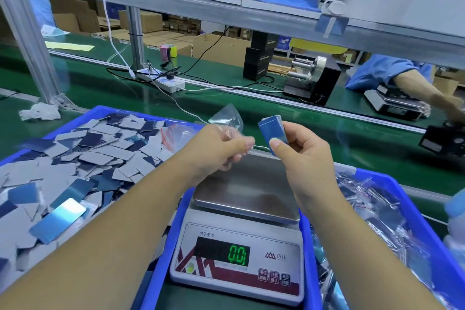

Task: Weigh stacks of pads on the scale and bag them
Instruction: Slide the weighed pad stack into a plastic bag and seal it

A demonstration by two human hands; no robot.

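Observation:
A small stack of blue pads [272,129] is pinched upright between the thumb and fingers of my right hand [300,153], above the far edge of the scale. My left hand [221,150] grips a clear plastic bag [227,118] just left of the stack, with a small gap between bag and stack. The digital scale [241,231] sits below both hands. Its steel pan [245,189] is bare and the green display [236,254] reads 0.0.
A blue tray [100,111] on the left holds several loose grey and blue pads [83,163]. A blue tray [412,211] on the right holds filled clear bags [372,224]. Beyond lie a green conveyor belt [302,121], a power strip [163,80], and another person's arm [415,85] at a second scale.

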